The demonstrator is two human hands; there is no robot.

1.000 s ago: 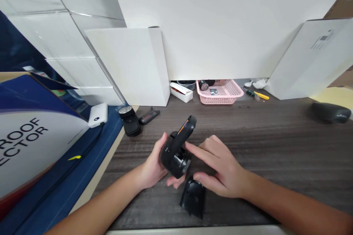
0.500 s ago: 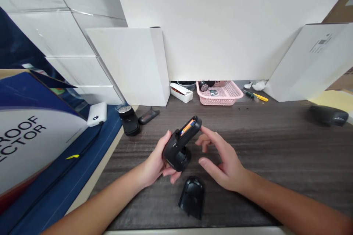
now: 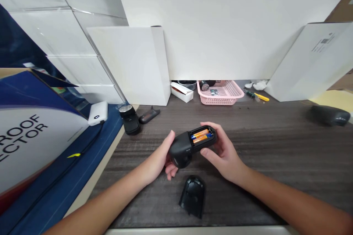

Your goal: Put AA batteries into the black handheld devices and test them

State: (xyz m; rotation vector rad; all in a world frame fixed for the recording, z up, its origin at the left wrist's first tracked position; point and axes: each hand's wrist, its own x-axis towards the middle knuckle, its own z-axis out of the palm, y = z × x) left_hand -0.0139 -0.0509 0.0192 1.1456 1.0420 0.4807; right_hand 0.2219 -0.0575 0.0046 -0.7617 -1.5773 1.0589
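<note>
A black handheld device [image 3: 180, 147] is held between both hands above the dark wooden table. Its battery compartment faces up, showing orange and blue batteries [image 3: 201, 136] inside. My left hand [image 3: 158, 159] grips the rounded head end on the left, thumb on top, some fingers hidden beneath. My right hand [image 3: 224, 154] holds the battery end, with the thumb at the near edge and fingers around the far side. Just below the device, a black cover [image 3: 192, 196] lies on the table, hollow side up.
A black device [image 3: 130, 120] and a dark cover piece [image 3: 149, 115] are at the left. Behind stand a small white box [image 3: 182, 92], a pink basket [image 3: 220, 100] and a yellow-handled screwdriver [image 3: 261, 97]. Another black device [image 3: 328, 115] lies at the right.
The device has turned from a slanted pose to nearly level, and its battery compartment now faces the camera. My right hand has closed around its battery end.
</note>
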